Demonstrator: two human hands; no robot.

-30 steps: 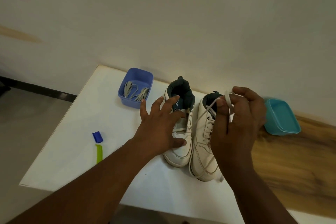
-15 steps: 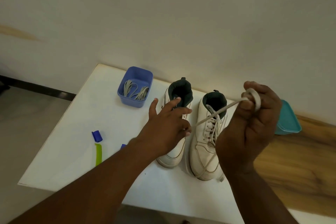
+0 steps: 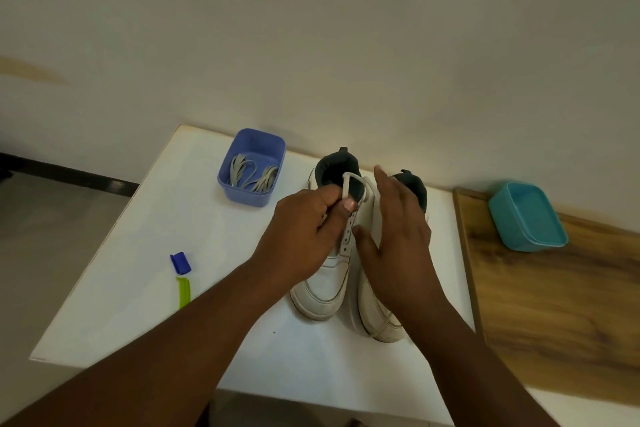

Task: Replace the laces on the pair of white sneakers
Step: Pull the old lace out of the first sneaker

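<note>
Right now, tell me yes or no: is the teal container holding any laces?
No: the teal container shows only its bare inside, while the grey laces lie in the blue container.

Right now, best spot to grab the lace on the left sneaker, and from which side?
Take the white lace at the raised loop above the left sneaker collar, where the left hand already pinches it. Come from above and from the left: the loop stands clear of the shoe there, while the right hand lies open over the right sneaker and probably blocks the other side.
</note>
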